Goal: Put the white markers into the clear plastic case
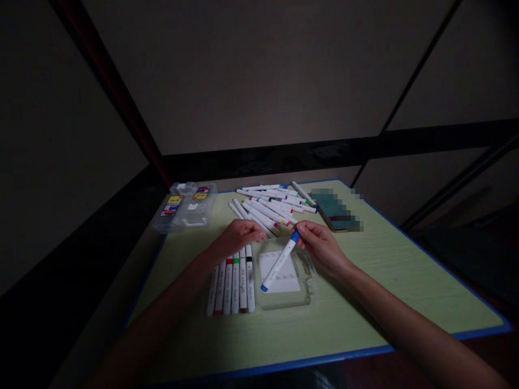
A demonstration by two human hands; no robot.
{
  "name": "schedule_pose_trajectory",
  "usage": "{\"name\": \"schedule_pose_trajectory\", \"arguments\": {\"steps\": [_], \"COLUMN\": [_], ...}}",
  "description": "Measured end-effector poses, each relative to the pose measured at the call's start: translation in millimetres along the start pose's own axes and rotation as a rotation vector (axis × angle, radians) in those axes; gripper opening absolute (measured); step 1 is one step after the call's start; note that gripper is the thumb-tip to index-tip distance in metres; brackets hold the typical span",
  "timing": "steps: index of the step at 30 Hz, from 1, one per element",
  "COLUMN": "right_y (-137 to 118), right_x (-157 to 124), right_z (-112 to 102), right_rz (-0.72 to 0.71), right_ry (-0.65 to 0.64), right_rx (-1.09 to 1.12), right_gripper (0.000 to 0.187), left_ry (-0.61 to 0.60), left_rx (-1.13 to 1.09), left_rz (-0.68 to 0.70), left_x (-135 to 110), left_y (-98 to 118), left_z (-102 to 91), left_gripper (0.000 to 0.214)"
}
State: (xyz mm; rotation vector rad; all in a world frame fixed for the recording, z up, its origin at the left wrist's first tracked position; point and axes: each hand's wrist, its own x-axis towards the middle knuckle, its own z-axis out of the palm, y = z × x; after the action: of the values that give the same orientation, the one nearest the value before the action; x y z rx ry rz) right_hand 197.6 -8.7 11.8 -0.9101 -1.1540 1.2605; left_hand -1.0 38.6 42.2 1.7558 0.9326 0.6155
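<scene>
My right hand pinches the upper end of a white marker with blue caps, which slants down over a clear plastic case lying on the table. My left hand is curled closed at the near edge of a loose pile of white markers, its fingertips touching one of them. Just below that hand, a row of several markers lies side by side, with red, green and black bands showing.
A light green table with a blue edge carries everything. A clear plastic box with colourful labels sits at the far left corner. A dark flat blurred object lies at the far right. Dark walls surround the table.
</scene>
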Motion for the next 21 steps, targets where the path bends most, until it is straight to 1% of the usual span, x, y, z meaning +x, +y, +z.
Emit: {"name": "schedule_pose_trajectory", "arguments": {"steps": [3,5,9,13,17,21], "right_y": [-1.8,-2.3,-2.4,-2.0,-2.5,-5.9], "right_x": [-1.6,-2.9,-5.4,-6.7,-7.1,-8.4], "right_z": [2.9,4.3,5.7,6.4,7.3,9.4], "right_rz": [0.018,0.027,0.037,0.040,0.042,0.072], "right_ry": [-0.039,-0.068,-0.103,-0.126,-0.133,-0.132], "right_rx": [-0.010,-0.027,-0.058,-0.052,-0.014,0.080], "right_gripper": [0.034,0.034,0.035,0.033,0.030,0.024], "left_ry": [-0.007,-0.049,-0.116,-0.161,-0.200,-0.162], "left_rx": [-0.095,-0.163,-0.242,-0.268,-0.310,-0.280], "left_rz": [-0.030,-0.040,-0.021,-0.002,-0.012,0.004], "left_x": [-5.6,-9.5,-13.6,-14.7,-16.7,-18.8], "left_y": [7.0,10.1,7.3,4.0,7.7,10.0], "left_z": [13.5,22.9,35.2,38.7,40.1,41.9], "left_gripper": [0.017,0.018,0.022,0.024,0.026,0.027]}}
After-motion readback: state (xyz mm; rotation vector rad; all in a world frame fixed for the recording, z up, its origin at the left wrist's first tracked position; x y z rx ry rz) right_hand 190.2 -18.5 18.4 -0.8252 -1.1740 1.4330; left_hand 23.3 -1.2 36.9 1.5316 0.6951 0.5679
